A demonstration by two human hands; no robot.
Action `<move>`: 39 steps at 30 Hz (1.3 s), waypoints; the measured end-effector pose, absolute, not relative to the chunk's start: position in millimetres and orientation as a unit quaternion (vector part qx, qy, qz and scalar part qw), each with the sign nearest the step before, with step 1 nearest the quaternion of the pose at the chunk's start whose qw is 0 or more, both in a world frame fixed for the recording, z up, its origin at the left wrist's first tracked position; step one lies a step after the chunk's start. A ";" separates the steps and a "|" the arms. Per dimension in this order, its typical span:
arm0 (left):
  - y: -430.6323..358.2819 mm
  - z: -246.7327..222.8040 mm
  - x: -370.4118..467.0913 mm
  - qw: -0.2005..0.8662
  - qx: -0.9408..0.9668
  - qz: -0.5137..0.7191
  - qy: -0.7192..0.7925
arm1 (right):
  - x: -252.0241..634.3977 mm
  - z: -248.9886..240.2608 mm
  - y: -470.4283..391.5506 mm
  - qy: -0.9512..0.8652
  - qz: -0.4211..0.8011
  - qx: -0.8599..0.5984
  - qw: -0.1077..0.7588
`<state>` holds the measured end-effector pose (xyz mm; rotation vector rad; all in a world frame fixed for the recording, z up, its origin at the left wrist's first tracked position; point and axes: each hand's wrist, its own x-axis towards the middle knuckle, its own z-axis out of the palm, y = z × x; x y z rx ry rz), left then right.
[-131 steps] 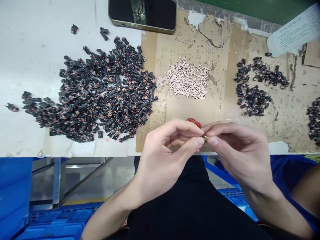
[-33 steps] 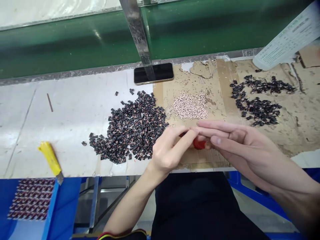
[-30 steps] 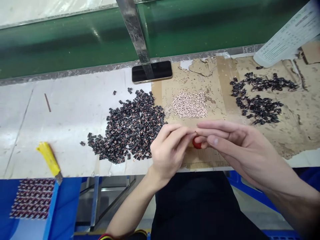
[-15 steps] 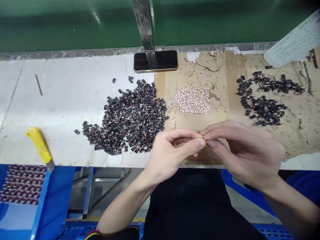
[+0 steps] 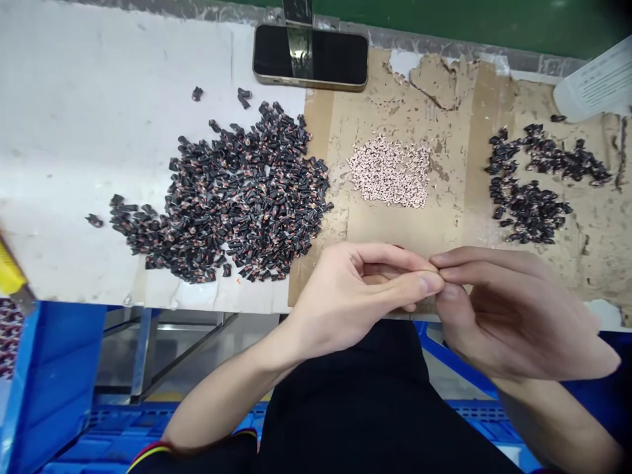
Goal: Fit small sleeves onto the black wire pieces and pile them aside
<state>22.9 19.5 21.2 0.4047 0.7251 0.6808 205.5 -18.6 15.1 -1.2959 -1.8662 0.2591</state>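
Note:
My left hand (image 5: 363, 296) is closed in a pinch, thumb against index finger, above the front edge of the cardboard (image 5: 395, 230). The fingertips of my right hand (image 5: 518, 313) meet it from the right, pinched as well. Whatever lies between the fingertips is hidden. Left of my hands spreads a large pile of small black pieces with copper-coloured spots (image 5: 247, 197). Straight beyond them is a heap of tiny pale copper-coloured bits (image 5: 392, 174). Dark, shiny small pieces (image 5: 536, 210) form another group beyond my right hand.
A phone (image 5: 336, 59) lies at the back by a metal post (image 5: 297, 12). At the back right a translucent white container (image 5: 595, 85) leans in. A yellow-handled cutter (image 5: 10, 270) is at the left edge, above a blue bin (image 5: 54, 375). Torn cardboard (image 5: 434, 79) lies near the phone.
The view has tilted down and come closer, so the table things look larger and the cutter has slid to the left edge. My hands stay pinched together, fingertips still touching.

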 end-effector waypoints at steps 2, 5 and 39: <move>18.1 21.0 24.4 0.854 0.199 0.318 0.361 | 204.0 12.1 -18.1 -0.731 0.116 -0.514 0.433; 16.3 19.3 21.4 0.813 0.260 0.328 0.404 | 204.3 7.9 -15.9 -0.696 0.147 -0.508 0.485; -14.6 1.0 25.7 0.689 0.265 0.498 0.455 | 179.2 28.3 -21.9 -0.577 0.313 -0.569 0.495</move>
